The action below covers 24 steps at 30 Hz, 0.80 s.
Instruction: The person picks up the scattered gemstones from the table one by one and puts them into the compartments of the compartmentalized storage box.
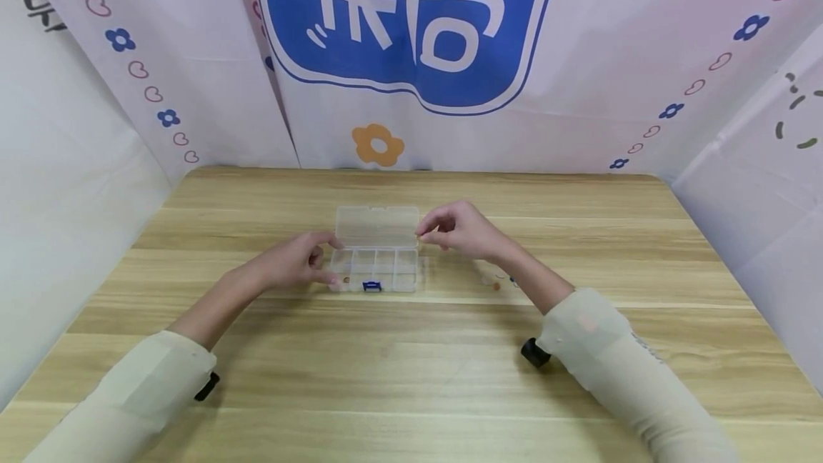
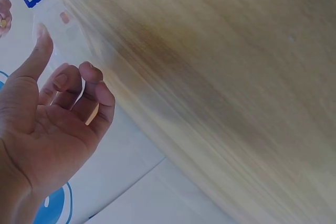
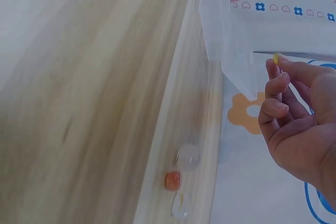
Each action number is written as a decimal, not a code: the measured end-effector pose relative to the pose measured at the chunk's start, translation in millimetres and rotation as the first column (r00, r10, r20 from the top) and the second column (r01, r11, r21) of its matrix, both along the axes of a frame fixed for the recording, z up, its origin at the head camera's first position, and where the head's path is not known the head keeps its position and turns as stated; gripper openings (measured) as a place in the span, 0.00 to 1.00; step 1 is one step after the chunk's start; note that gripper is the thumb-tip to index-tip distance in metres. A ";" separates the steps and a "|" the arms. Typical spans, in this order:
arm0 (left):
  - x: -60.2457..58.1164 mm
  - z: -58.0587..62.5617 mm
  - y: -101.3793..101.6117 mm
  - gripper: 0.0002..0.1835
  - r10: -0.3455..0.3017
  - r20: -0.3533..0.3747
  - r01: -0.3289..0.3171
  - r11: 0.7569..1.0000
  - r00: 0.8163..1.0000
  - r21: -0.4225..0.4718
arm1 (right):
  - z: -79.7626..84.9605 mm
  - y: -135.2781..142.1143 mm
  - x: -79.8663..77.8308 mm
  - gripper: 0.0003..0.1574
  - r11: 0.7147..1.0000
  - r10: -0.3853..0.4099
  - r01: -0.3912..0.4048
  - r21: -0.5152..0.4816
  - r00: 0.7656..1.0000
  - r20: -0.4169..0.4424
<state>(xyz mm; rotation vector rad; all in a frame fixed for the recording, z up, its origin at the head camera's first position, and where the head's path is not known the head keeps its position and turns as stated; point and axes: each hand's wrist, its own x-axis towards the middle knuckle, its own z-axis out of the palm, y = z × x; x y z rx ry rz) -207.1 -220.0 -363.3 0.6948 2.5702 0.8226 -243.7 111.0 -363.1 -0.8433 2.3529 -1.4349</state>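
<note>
A clear plastic compartment box with a blue latch lies on the table, its see-through lid swung back. My left hand holds the box at its left end, thumb at the front corner and index finger by the hinge side. One small orange-brown piece lies in the front left compartment. Over the table just right of the lid, my right hand pinches a small yellow piece between thumb and index finger; its other fingers are loosely bent. Exactly what kind of piece it is, I cannot tell.
Right of the box, partly behind my right forearm, small pieces lie on the wooden table: a clear round one, an orange one and several others. A printed cloth hangs behind the table's far edge.
</note>
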 end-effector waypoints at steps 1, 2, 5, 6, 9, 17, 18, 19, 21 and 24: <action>0.0 -0.3 -0.2 0.33 0.000 -0.001 0.000 1.000 1.000 0.004 | 0.0 -1.6 0.1 0.07 1.000 0.003 -0.003 -0.002 1.000 -0.002; 0.0 -0.7 -0.5 0.33 -0.001 -0.002 0.001 1.000 1.000 0.006 | -0.3 -3.2 0.2 0.07 1.000 0.007 -0.007 -0.004 1.000 -0.004; -0.1 -2.1 -1.1 0.33 -0.002 -0.002 0.002 1.000 1.000 0.018 | -2.2 -7.8 -0.1 0.07 1.000 0.021 -0.021 -0.017 1.000 -0.018; -0.3 -2.8 -1.5 0.33 -0.003 -0.001 0.003 1.000 1.000 0.022 | -2.7 -9.4 0.0 0.07 0.999 0.026 -0.027 -0.023 0.999 -0.022; -0.7 -4.5 -2.1 0.33 -0.004 -0.001 0.004 0.999 1.000 0.035 | -4.5 -13.9 0.2 0.07 0.999 0.040 -0.040 -0.033 0.999 -0.021; 0.0 -4.7 -2.4 0.32 -0.006 0.017 0.005 0.999 1.000 0.041 | -5.5 -27.1 0.0 0.06 0.997 0.074 -0.074 -0.013 0.996 -0.042; 0.1 -4.3 -2.3 0.32 -0.006 0.020 0.005 0.999 1.000 0.039 | -5.5 -28.9 0.0 0.06 0.997 0.077 -0.078 -0.011 0.996 -0.044; 0.3 -3.9 -2.1 0.32 -0.006 0.023 0.005 0.999 1.000 0.037 | -5.6 -30.7 0.0 0.05 0.997 0.080 -0.081 -0.008 0.996 -0.045; 0.5 -3.4 -1.7 0.32 -0.008 0.028 0.007 0.999 1.000 0.035 | -5.7 -34.0 0.3 0.05 0.996 0.084 -0.085 -0.009 0.996 -0.041; 0.2 -3.5 -1.3 0.32 -0.008 0.033 0.007 0.999 0.999 0.032 | -6.8 -38.1 0.9 0.05 0.995 0.093 -0.094 -0.016 0.995 -0.026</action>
